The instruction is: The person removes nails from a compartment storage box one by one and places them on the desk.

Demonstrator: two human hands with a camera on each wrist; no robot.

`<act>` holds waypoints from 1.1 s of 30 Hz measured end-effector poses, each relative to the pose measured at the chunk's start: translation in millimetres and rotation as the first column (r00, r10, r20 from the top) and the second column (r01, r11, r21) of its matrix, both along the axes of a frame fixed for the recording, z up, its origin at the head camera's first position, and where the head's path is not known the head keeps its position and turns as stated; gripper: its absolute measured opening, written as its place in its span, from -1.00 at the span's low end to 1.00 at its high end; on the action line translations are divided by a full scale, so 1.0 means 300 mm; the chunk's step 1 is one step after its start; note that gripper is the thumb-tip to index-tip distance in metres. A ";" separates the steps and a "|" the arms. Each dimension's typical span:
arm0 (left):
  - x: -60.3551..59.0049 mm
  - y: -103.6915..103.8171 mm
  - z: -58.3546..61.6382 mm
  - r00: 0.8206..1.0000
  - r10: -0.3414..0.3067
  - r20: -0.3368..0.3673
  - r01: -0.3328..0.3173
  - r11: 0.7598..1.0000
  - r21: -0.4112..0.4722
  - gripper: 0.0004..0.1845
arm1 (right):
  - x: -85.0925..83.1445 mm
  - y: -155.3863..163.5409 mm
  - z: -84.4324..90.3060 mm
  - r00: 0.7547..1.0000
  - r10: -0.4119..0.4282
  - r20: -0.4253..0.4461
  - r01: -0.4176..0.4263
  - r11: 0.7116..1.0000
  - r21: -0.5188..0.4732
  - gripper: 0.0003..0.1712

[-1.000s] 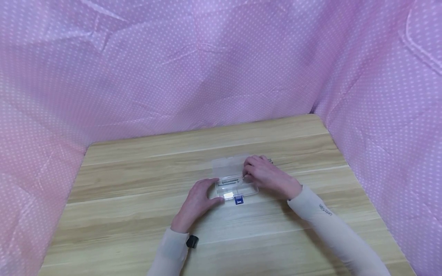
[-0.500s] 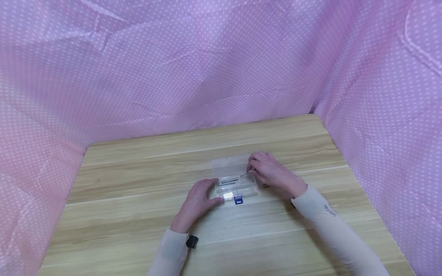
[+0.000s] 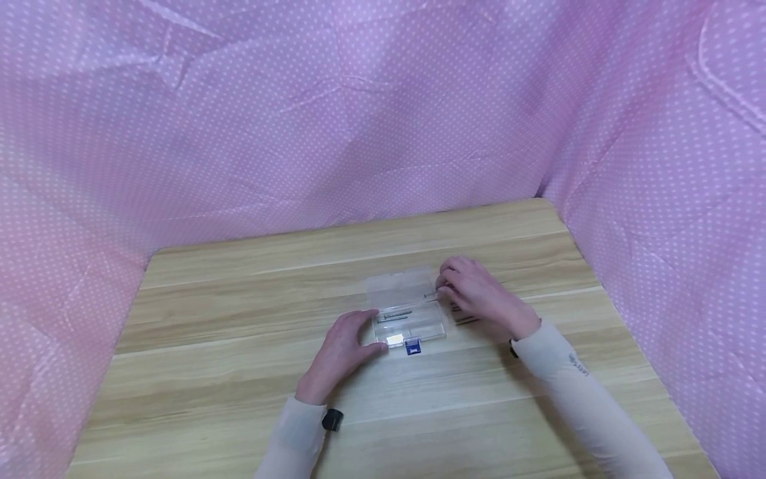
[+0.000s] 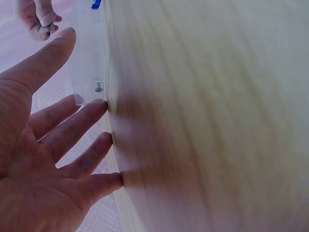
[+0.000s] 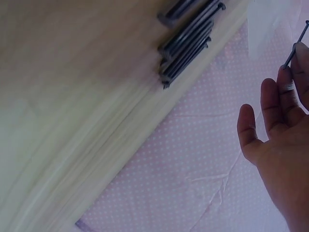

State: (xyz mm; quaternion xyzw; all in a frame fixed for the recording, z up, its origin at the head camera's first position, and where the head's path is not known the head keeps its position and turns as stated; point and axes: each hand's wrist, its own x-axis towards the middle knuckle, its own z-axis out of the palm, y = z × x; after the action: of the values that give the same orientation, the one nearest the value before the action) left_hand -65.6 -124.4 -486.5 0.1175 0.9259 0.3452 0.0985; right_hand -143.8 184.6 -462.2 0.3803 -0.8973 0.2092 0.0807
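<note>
A clear plastic box with a blue latch lies opened out on the table, its lid folded back on the far side. My left hand holds the box's left end between thumb and fingers. Inside, on the left, lie dark nails. My right hand pinches a thin nail between thumb and fingertips, near the lid's right edge. Its flat head shows in the right wrist view. Beneath that hand a pile of dark nails lies on the table, partly hidden in the head view.
The wooden table is backed by pink dotted cloth on the far and side edges. A black band piece sits at the left sleeve's cuff.
My right hand has drawn the nail from over the box to the right and away, towards the lid's right edge, uncovering more of the pile. The left hand and box stay put.
</note>
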 end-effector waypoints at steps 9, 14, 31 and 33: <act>-0.005 -0.001 0.000 1.000 -0.012 -0.019 0.012 1.000 -0.004 -0.25 | -0.040 0.048 0.010 0.998 -0.053 0.034 0.054 0.998 -0.037 -0.94; -0.008 -0.003 -0.001 1.000 -0.016 -0.024 0.016 1.000 -0.006 -0.25 | -0.056 0.073 0.011 0.993 -0.094 0.071 0.096 0.995 -0.023 -0.93; -0.009 -0.003 -0.004 1.000 -0.014 -0.015 0.014 1.000 -0.006 -0.25 | -0.114 0.119 -0.027 0.963 -0.195 0.184 0.188 0.981 0.055 -0.87; -0.008 -0.003 -0.004 1.000 -0.014 -0.015 0.014 1.000 -0.006 -0.25 | -0.122 0.121 -0.029 0.957 -0.211 0.198 0.201 0.977 0.071 -0.87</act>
State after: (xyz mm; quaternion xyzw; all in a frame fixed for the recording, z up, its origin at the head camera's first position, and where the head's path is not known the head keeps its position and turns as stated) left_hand -68.1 -125.2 -487.5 0.1265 0.9268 0.3407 0.0942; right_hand -180.5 220.9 -470.7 0.2633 -0.9405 0.2149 -0.0004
